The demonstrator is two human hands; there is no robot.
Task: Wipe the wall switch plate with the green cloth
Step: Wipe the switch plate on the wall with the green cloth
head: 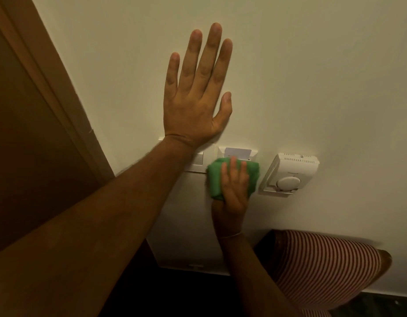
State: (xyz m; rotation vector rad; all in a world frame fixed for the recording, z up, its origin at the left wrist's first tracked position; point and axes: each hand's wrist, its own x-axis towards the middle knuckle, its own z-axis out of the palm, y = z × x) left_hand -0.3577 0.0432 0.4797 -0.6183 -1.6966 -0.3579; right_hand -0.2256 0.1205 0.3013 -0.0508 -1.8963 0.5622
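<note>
Against the pale wall, left to right:
Door frame: brown wooden door frame (67, 92) slanting from 11 o'clock down to 8 o'clock of the view.
Left hand: left hand (195, 97) laid flat on the wall (312, 65), fingers spread wide and pointing to 12 o'clock, holding nothing; its forearm comes in from 8 o'clock.
Switch plate: white wall switch plate (199, 162) just below the left wrist, partly covered by the forearm.
Green cloth: green cloth (217, 177) bunched at 3 o'clock of the switch plate, pressed over the lower part of the neighbouring card-holder plate (238, 153), where a white key card (238, 152) stands in the slot.
Right hand: right hand (234, 191) spread over the cloth, fingers toward 12 o'clock, pressing it to the wall.
Thermostat: white thermostat (289, 172) with a round dial, at 3 o'clock of the cloth, apart from it.
Sleeve: red-and-white striped sleeve (323, 268) at 5 o'clock.
</note>
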